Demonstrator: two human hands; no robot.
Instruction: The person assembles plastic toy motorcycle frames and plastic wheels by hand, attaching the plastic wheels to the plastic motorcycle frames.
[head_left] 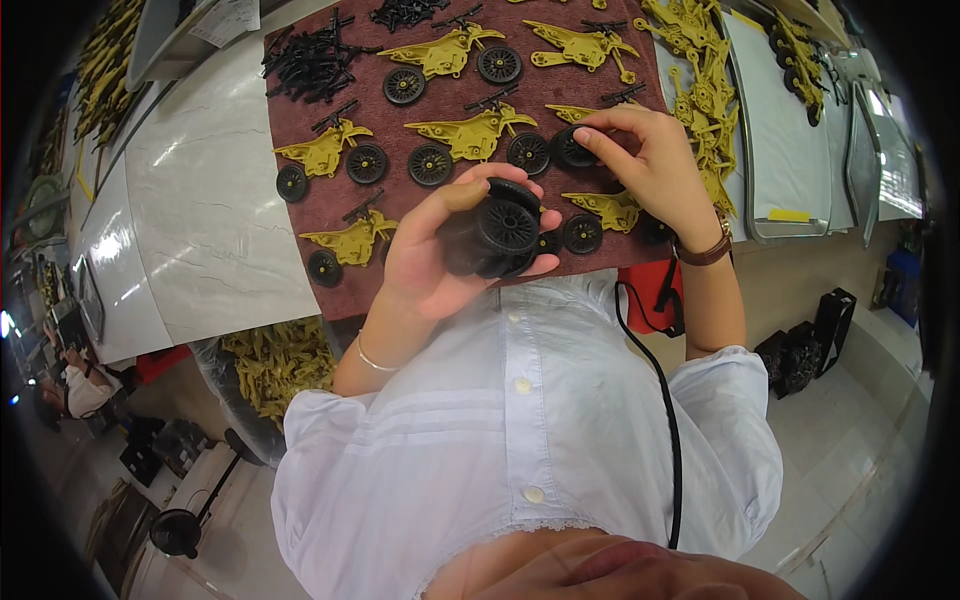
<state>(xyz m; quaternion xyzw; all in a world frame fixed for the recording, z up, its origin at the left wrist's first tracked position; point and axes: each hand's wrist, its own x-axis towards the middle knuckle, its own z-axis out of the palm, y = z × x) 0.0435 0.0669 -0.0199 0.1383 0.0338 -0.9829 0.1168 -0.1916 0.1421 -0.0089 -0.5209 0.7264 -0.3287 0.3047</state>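
In my left hand [430, 240] is a stack of black toy wheels [508, 226], the fingers wrapped round it above the cloth's near edge. My right hand [650, 160] pinches a single black wheel [572, 147] between thumb and fingers, at the cloth beside a yellow toy motorbike body [577, 112]. Other yellow motorbike bodies lie in rows on the cloth; one body [474, 134] in the middle has a wheel at each end. Black handlebar pieces [492, 96] rest just beyond the bodies.
A dark red cloth [390, 100] covers part of the white table [220, 200]. Black small parts [312, 60] are heaped at its far left. Yellow parts [705, 100] pile along the right edge, by a white tray [785, 150]. A bag of yellow parts [280, 370] stands below the table.
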